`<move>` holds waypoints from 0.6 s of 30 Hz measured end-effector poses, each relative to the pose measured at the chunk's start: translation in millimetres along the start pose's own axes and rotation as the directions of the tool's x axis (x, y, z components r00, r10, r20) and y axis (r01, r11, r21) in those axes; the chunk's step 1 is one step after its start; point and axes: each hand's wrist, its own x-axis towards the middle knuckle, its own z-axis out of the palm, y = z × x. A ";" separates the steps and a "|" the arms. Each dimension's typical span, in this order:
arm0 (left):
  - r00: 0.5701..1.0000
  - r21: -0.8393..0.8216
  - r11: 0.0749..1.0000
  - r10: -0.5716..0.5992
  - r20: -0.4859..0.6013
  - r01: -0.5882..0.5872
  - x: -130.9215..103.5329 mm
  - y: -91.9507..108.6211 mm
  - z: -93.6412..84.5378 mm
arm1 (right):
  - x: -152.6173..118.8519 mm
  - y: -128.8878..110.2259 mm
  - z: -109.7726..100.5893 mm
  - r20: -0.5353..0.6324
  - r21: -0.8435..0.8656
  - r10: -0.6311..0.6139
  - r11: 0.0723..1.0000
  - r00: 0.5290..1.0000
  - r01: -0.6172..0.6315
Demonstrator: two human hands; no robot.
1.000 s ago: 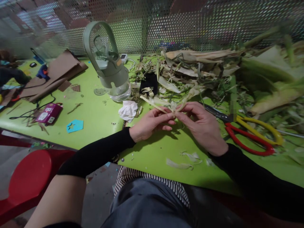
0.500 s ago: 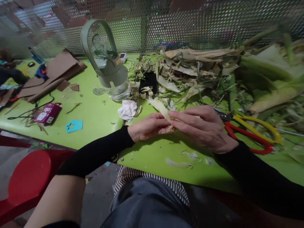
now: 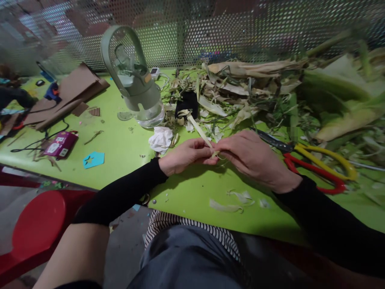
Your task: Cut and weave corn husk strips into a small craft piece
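Observation:
Over the green table (image 3: pixel 120 160), both hands meet around a pale strip of corn husk (image 3: pixel 199 130). My left hand (image 3: pixel 189 154) pinches its lower end between thumb and fingers. Pressed close on the right, my right hand (image 3: pixel 251 158) has its fingers closed on the same end, where a thin curled piece sticks out. The strip's free part points up and away toward a black object (image 3: pixel 187 105) among husk scraps. A crumpled white tissue (image 3: pixel 161 139) lies just beyond my left wrist.
Scissors (image 3: pixel 319 160) with red and yellow handles lie beside my right wrist. Behind are a husk pile (image 3: pixel 252 80) and a clear bottle (image 3: pixel 140 94). At left are brown cardboard (image 3: pixel 72 88), a purple box (image 3: pixel 61 143) and a red stool (image 3: pixel 39 218).
My right hand's fingers have curled in closer to my left fingertips. The strip now looks narrower, and a thin curled end shows between the hands.

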 end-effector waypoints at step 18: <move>0.928 0.755 0.580 0.357 0.102 -0.306 -10.5 1.8 6.7 | 2.1 -5.8 4.7 0.281 0.598 0.544 0.545 0.790 -0.588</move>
